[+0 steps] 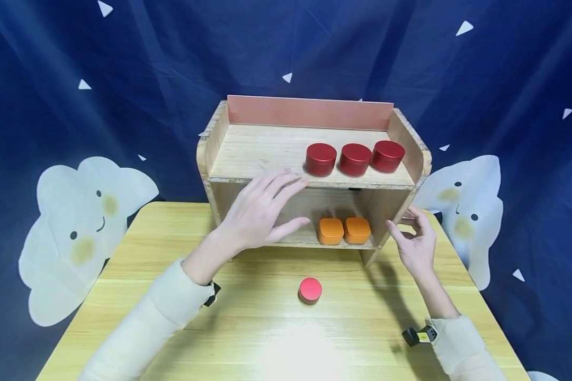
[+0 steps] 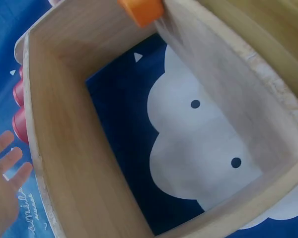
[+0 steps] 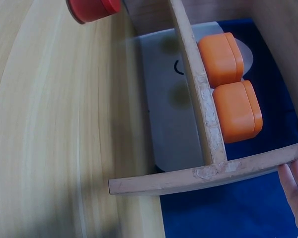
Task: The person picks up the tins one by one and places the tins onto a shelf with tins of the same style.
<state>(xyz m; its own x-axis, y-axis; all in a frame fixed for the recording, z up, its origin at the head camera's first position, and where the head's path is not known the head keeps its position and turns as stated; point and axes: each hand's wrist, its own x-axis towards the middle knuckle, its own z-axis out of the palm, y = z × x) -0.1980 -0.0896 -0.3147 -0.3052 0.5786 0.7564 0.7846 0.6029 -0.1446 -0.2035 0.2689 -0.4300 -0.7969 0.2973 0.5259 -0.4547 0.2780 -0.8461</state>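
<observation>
A two-tier wooden shelf (image 1: 267, 151) stands on the table. My left hand (image 1: 262, 209) hovers before the upper board's front edge, fingers extended and holding nothing. Its fingertips are near the leftmost of three dark red round tins (image 1: 321, 160); contact cannot be told. In the left wrist view this hand (image 2: 5, 183) is beside the board. My right hand (image 1: 417, 241) grips the front edge of the right side panel (image 3: 258, 161), thumb on the inner side and fingers on the outer. Two orange square tins (image 1: 331, 232) sit side by side on the lower board's right half.
A smaller red round tin (image 1: 310, 291) stands on the wooden table (image 1: 248, 317) in front of the shelf. A pink strip (image 1: 310, 112) forms the upper tier's back. Behind hangs a dark blue curtain (image 1: 181, 63) printed with white clouds and triangles.
</observation>
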